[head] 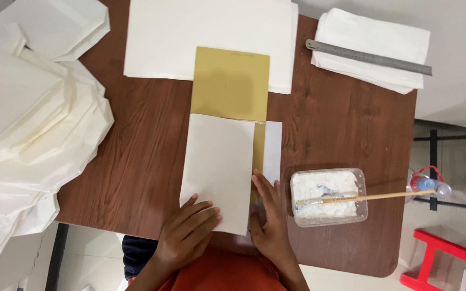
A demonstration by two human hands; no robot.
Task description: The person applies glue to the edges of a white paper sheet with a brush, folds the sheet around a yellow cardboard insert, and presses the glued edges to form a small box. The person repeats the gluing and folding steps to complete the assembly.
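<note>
A cream paper sheet (219,167) lies folded over a gold card (231,83) in the middle of the brown wooden table (330,124). A white strip of the paper (272,148) sticks out on the card's right side. My left hand (187,234) rests flat on the sheet's lower left corner. My right hand (268,218) lies with its fingers spread at the sheet's lower right edge, touching the strip. Neither hand grips anything.
A clear plastic tub of white paste (327,196) stands to the right of my right hand, with a wooden-handled brush (373,197) across it. Stacks of cream paper (211,32) lie behind; folded paper bags (33,124) are piled at left. A steel ruler (368,56) rests on a stack at back right.
</note>
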